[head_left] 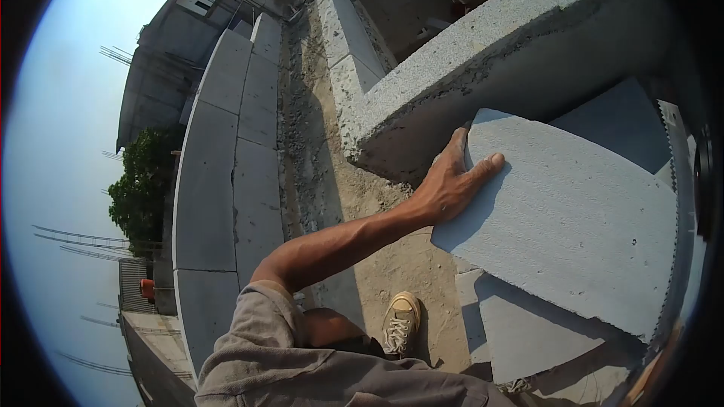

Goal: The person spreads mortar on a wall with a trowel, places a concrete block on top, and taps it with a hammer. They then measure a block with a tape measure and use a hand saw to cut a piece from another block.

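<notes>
My left hand grips the near-left edge of a large pale grey lightweight concrete block, thumb on its top face and fingers over the far side. The block sits tilted on other grey blocks. Along its right end runs a toothed saw blade, its teeth right at the block's edge; the rest of the saw is lost in the dark rim of the view. My right hand is not in view.
A low block wall corners just beyond my hand. Another block wall rises on the left, with a sandy strip between. My shoe stands on this ground. Another grey block leans behind the held one.
</notes>
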Motion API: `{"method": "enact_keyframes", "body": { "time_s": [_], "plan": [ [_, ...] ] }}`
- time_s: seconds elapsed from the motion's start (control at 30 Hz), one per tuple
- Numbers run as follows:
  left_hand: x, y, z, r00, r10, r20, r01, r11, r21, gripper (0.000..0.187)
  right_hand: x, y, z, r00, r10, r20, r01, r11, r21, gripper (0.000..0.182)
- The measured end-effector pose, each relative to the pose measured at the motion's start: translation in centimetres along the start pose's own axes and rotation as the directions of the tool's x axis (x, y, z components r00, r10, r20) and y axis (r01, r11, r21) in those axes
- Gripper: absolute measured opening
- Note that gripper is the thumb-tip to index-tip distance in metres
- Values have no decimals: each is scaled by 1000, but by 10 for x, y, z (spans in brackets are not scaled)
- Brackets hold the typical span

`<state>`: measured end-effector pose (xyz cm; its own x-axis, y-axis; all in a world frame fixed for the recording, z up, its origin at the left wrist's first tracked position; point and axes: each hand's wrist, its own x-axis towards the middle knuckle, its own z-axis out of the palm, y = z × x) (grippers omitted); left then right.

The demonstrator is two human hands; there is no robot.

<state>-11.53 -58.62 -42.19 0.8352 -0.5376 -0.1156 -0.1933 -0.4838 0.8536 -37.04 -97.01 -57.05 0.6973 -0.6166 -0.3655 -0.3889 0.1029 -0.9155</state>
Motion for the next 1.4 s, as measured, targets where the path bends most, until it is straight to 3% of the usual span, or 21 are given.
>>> {"method": "enact_keyframes", "body": {
  "time_s": [0.07,0.13,0.17,0.2,0.23,0.3,0.37,0.4,0.47,0.5,0.57,0.63,0.7,0.73,0.77,0.97,1.03,1.07,1.1,1.27,1.4],
  "plan": [
    [0,15,-6,982,-115,146,130,987,-98,82,-100,-18,-61,975,83,-204,-93,995,-37,60],
    [2,13,-5,966,-122,227,166,969,-183,80,-234,-59,-116,867,145,-476,-199,978,-65,60],
    [0,12,-1,971,-122,207,167,962,-217,81,-252,-85,-97,784,-203,-586,-228,784,-577,65],
    [1,13,-1,973,-67,223,122,962,-244,87,-267,-104,-77,797,20,-604,-324,858,-399,66],
    [-1,16,2,993,-48,112,71,975,-210,86,-273,-50,-114,802,-97,-590,-172,907,-384,60],
    [-4,17,-1,991,-56,123,77,980,-181,84,-286,-52,-98,904,109,-412,-27,979,201,58],
    [-4,16,-5,988,-43,151,63,989,-134,84,-289,-42,-103,927,146,-345,-43,956,290,53],
    [-4,15,-6,989,-53,140,67,992,-103,86,-293,-55,-92,921,139,-363,-37,961,275,53],
    [-3,11,-6,991,-43,126,54,995,-88,87,-302,-79,-47,874,-102,-476,249,934,257,49],
    [-2,8,-4,994,-45,95,51,997,-63,89,-308,-91,-33,866,-93,-492,243,937,251,49],
    [2,3,-5,994,-24,111,29,999,-46,94,-323,-116,-10,654,-289,-699,326,942,-84,41],
    [-12,21,-10,963,-155,220,158,988,4,112,-339,-143,5,627,-287,-725,342,937,-75,33],
    [-8,20,-12,954,-122,273,120,993,25,110,-340,-155,-8,570,-416,-709,428,887,-177,32],
    [-3,15,-10,976,-107,189,88,991,105,109,-337,-162,-11,547,-421,-723,438,880,-181,32],
    [2,10,-9,992,-85,95,67,982,178,107,-331,-171,-12,553,-487,-676,452,857,-248,33],
    [8,3,-11,996,-30,87,19,992,127,108,-309,-163,-37,470,-680,-563,401,733,-550,37],
    [8,5,-7,995,-29,98,10,983,181,106,-312,-153,-52,598,-568,-566,279,809,-517,40],
    [11,3,1,970,241,-34,-212,904,372,104,-315,-148,-63,646,-550,-529,232,802,-551,40],
    [9,9,8,859,502,-96,-363,732,577,101,-317,-143,-72,654,-556,-514,253,800,-544,40],
    [-71,121,121,752,470,462,-658,509,555,113,-339,-130,-98,726,-538,-429,294,806,-514,38],
    [-71,141,189,731,359,580,-680,310,665,112,-357,-121,-101,719,-564,-406,361,802,-476,35]
  ]
}}
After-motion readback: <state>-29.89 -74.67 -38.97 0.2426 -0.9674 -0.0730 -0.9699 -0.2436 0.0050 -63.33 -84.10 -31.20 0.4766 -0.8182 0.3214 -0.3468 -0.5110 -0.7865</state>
